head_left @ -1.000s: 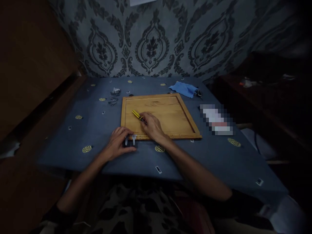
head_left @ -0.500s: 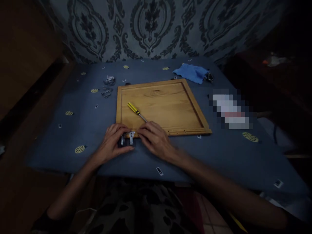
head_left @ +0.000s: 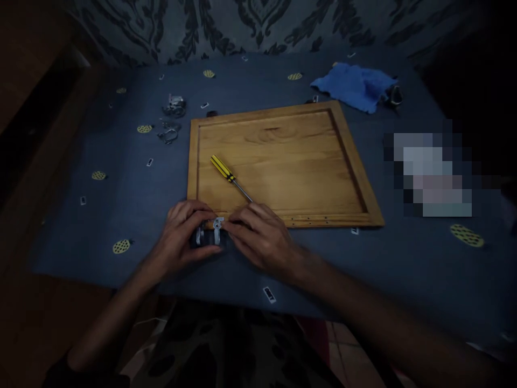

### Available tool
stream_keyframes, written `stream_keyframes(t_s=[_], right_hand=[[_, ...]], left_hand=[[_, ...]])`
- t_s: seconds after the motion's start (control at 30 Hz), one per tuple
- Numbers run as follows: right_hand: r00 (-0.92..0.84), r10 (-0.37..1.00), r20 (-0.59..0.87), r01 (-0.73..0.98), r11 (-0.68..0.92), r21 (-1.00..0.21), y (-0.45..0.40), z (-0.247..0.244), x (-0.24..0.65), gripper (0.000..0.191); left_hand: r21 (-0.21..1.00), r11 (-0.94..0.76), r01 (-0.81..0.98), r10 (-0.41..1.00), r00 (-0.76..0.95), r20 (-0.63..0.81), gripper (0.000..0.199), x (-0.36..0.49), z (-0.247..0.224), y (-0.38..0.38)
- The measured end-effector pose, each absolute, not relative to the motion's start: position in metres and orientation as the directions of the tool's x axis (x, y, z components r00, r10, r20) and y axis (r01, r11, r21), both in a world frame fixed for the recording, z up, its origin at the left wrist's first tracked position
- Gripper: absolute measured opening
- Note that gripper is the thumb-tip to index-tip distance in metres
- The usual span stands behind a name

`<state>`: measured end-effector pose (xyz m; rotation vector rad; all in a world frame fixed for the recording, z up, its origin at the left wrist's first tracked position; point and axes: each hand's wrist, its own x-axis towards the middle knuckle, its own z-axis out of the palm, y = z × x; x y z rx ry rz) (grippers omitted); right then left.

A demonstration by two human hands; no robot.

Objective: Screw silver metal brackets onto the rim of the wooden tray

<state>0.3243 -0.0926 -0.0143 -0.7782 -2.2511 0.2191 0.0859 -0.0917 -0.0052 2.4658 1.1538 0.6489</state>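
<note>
A framed wooden panel (head_left: 278,161) lies flat on the cloth-covered table. At the left of its near edge is a metal hinge (head_left: 218,223), which my left hand (head_left: 180,229) grips with the fingers above and the thumb below. My right hand (head_left: 262,234) is closed, its fingertips pinched together against the right side of the hinge. Whatever is between those fingertips is too small to make out. On the panel rests a yellow and black screwdriver (head_left: 223,168), its shaft pointing towards my right hand, with the tip hidden behind the knuckles.
More metal hinge parts (head_left: 174,106) lie at the back left of the table. A blue cloth (head_left: 355,86) is bunched at the back right, with a dark object (head_left: 395,96) beside it. A blurred-out item (head_left: 432,175) lies to the right. Small holes dot the panel's near edge.
My view has tilted down and come closer, so the panel looks larger. Both hands stay at the hinge, with the right fingertips slightly nearer to it.
</note>
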Motion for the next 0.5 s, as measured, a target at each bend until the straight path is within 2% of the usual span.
stream_keyframes(t_s=[0.5], right_hand=[[-0.536, 0.622, 0.571, 0.494, 0.779, -0.386, -0.0934, -0.0162, 0.3237, 0.017]], left_hand=[[0.494, -0.586, 0.642, 0.796, 0.571, 0.202, 0.04, 0.088, 0.0008, -0.092]])
